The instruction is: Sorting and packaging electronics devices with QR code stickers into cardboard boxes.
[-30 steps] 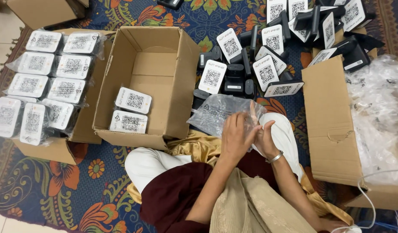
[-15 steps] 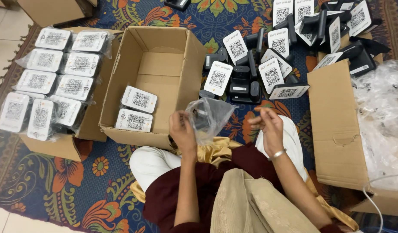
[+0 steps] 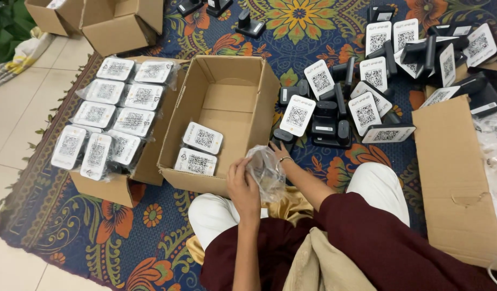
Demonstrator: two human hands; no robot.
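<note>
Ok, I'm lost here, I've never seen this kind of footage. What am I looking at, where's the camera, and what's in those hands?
There is no machine: a person sits on a patterned rug, and the one camera is worn on their head, looking down at their own two hands. The left hand and right hand together hold a clear plastic bag between them, just in front of an open cardboard box with two bagged white-faced stands inside. Left of it, a second box is packed with more bagged ones. Ahead and to the right lies a loose pile of unbagged black stands with white square-patterned faces. A flat piece of cardboard lies on the right.
</note>
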